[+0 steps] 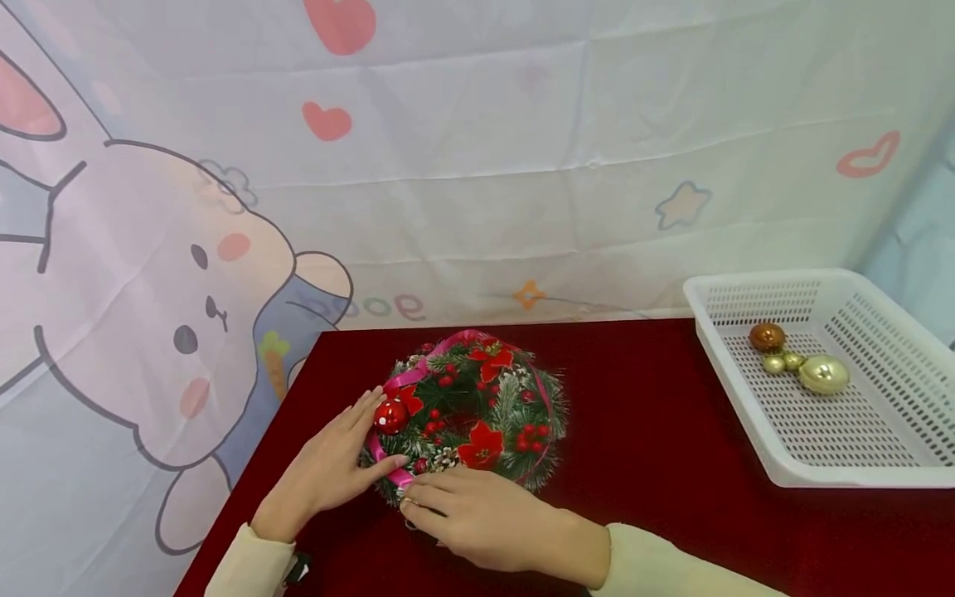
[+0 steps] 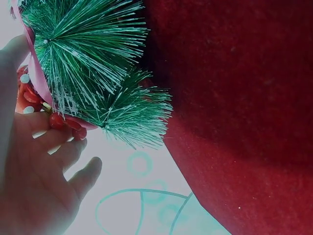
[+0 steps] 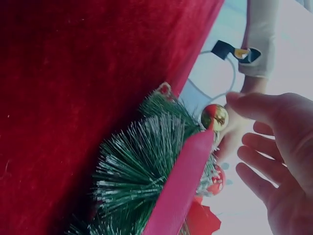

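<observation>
A green frosted wreath [image 1: 515, 398] with red poinsettias, berries and a pink ribbon [image 1: 406, 379] lies on the red cloth. On its left side sits a shiny red ball [image 1: 391, 415]. My left hand [image 1: 332, 460] rests along that left rim with fingers straight beside the ball, its thumb over the ribbon. At the near rim is my right hand [image 1: 496, 518], fingers loosely bent. A small gold ball [image 3: 215, 117] shows at the wreath's edge in the right wrist view, the right thumb tip right beside it and the other fingers apart from it.
A white perforated basket [image 1: 746, 423] stands at the right, holding a copper-coloured ball [image 1: 767, 337], a large gold ball [image 1: 824, 375] and two small gold balls. Behind the red-covered table [image 1: 627, 414] hangs a pale printed curtain [image 1: 477, 207].
</observation>
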A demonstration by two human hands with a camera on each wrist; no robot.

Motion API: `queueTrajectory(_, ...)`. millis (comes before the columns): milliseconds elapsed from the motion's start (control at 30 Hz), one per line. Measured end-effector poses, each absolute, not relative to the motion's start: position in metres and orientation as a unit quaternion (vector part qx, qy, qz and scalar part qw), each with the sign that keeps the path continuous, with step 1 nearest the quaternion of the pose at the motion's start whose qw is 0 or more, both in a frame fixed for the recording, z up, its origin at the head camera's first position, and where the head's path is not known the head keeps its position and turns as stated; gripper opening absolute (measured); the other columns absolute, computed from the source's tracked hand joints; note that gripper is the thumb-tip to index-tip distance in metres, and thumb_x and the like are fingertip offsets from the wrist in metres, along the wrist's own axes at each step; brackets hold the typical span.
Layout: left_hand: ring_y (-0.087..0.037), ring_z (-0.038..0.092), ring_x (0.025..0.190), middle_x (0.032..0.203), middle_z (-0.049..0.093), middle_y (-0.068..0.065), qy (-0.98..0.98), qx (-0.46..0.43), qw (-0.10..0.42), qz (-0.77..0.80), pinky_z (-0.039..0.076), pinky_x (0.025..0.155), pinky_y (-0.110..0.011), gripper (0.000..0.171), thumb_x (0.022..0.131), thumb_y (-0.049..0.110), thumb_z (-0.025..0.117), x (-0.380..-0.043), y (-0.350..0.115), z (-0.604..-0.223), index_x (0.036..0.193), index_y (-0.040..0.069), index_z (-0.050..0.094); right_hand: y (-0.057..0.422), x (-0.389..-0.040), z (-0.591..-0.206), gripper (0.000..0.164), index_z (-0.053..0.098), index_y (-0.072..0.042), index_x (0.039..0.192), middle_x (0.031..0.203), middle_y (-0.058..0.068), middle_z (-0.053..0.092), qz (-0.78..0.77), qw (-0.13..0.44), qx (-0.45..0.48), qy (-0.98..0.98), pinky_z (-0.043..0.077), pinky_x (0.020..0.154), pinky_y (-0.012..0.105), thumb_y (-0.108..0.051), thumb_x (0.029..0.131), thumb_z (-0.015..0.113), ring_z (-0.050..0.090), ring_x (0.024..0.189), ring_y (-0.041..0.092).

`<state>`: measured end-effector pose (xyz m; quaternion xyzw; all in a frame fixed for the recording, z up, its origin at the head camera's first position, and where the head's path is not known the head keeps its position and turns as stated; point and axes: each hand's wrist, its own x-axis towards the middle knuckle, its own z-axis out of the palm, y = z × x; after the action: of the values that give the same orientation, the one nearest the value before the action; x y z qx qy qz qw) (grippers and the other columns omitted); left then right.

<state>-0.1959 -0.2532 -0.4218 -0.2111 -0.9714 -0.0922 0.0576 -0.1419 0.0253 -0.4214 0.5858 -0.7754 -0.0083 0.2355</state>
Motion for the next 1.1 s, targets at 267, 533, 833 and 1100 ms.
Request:
queueTrajectory(267, -0.039, 0.039, 0.157, 0.172, 0.034, -0.015, -0.970, -0.214, 0.064, -0.091, 0.043, 0.121, -0.058, 0.100, 0.095, 0.067, 0.066, -0.198, -0.253, -0.422, 0.165, 0.005, 0.033, 0.008, -0.141, -0.428, 0.036, 0.065, -0.020, 0.143, 0.146, -0.006, 0.067, -0.092, 0.297, 0.571, -0.760, 0.050, 0.116, 0.024, -0.030, 0.109, 0.059, 0.061, 0.138, 0.008)
queueTrajectory(533, -0.039, 0.039, 0.157, 0.172, 0.034, -0.015, -0.971, -0.212, 0.059, -0.094, 0.046, 0.119, -0.058, 0.101, 0.094, 0.068, 0.066, -0.199, -0.255, -0.424, 0.165, 0.005, 0.032, -0.005, -0.146, -0.430, 0.031, 0.069, -0.025, 0.137, 0.138, -0.010, 0.070, -0.112, 0.308, 0.552, -0.767, 0.052, 0.111, 0.023, -0.029, 0.110, 0.055, 0.063, 0.131, 0.007)
queueTrajectory(833, -0.038, 0.037, 0.158, 0.172, 0.033, -0.014, -0.969, -0.221, 0.063, -0.094, 0.044, 0.121, -0.057, 0.099, 0.095, 0.067, 0.065, -0.199, -0.255, -0.423, 0.165, 0.005, 0.033, -0.008, -0.150, -0.435, 0.020, 0.076, -0.030, 0.117, 0.117, -0.016, 0.075, -0.109, 0.333, 0.548, -0.760, 0.053, 0.107, 0.024, -0.029, 0.109, 0.058, 0.066, 0.115, 0.005)
queueTrajectory(1100, -0.039, 0.036, 0.158, 0.172, 0.032, -0.016, -0.968, -0.224, 0.058, -0.094, 0.038, 0.126, -0.058, 0.096, 0.097, 0.063, 0.065, -0.198, -0.255, -0.425, 0.165, 0.004, 0.033, -0.003, -0.152, -0.426, 0.028, 0.071, -0.025, 0.133, 0.125, -0.012, 0.073, -0.084, 0.301, 0.550, -0.775, 0.055, 0.106, 0.025, -0.032, 0.107, 0.062, 0.066, 0.119, 0.007)
